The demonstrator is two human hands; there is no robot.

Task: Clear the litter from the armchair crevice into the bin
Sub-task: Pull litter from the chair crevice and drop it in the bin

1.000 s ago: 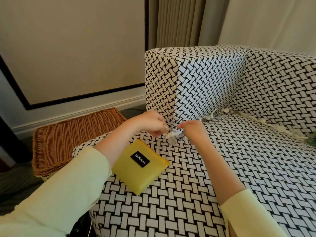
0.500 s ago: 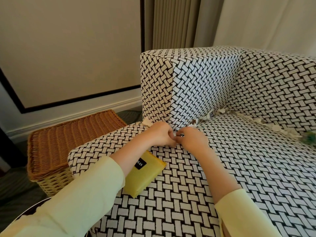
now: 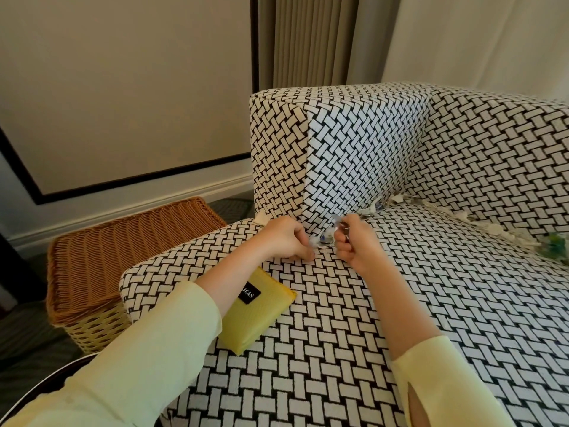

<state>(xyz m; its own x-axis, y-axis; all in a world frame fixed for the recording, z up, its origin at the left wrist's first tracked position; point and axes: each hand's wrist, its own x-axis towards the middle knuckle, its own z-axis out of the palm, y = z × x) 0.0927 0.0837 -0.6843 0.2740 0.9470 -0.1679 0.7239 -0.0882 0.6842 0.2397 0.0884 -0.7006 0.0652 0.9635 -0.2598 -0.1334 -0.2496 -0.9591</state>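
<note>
A: Left hand (image 3: 288, 240) and right hand (image 3: 355, 246) both pinch litter (image 3: 321, 240) at the crevice's (image 3: 386, 207) front end.
B: Thin scraps could tear, or slip back down beside the armrest (image 3: 354, 149) when lifted.

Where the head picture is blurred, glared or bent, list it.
Head view: soft, even light, no glare on the armchair; head view: wide-angle bend skews the black wall trim and stretches the left sleeve; head view: the litter gripped by the left hand and right hand is smeared, and the green scrap at the right edge is too blurred to identify.
</note>
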